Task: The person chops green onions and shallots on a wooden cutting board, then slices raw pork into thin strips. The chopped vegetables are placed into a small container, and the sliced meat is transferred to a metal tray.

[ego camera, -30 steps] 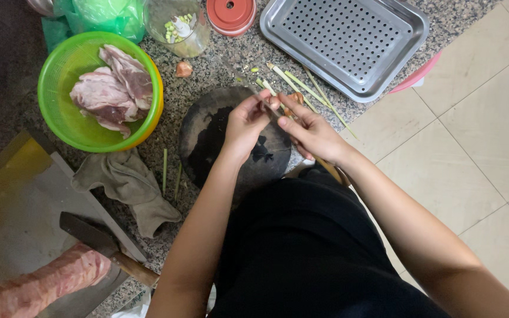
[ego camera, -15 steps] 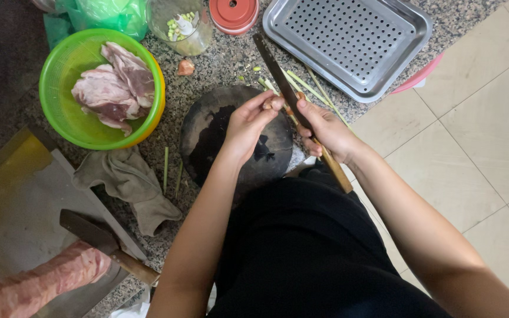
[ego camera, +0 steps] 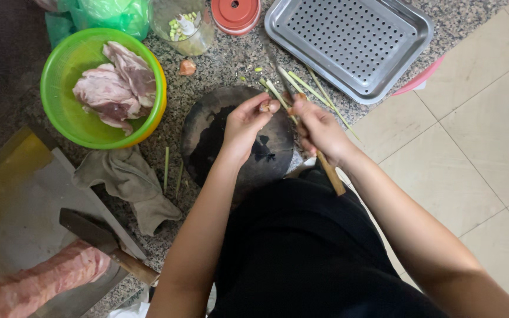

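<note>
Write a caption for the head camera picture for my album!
Over a round dark chopping board, the left hand pinches a small piece while the right hand holds a wooden-handled knife.

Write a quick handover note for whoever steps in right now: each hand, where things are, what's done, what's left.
Left hand: pinches a small brownish piece over the round dark chopping board.
Right hand: grips a wooden-handled knife, blade by the green stalks.
Nearby: raw meat in the green bowl, perforated metal tray.
Done: chopped bits in the clear jar.
Left: stalks uncut.
</note>
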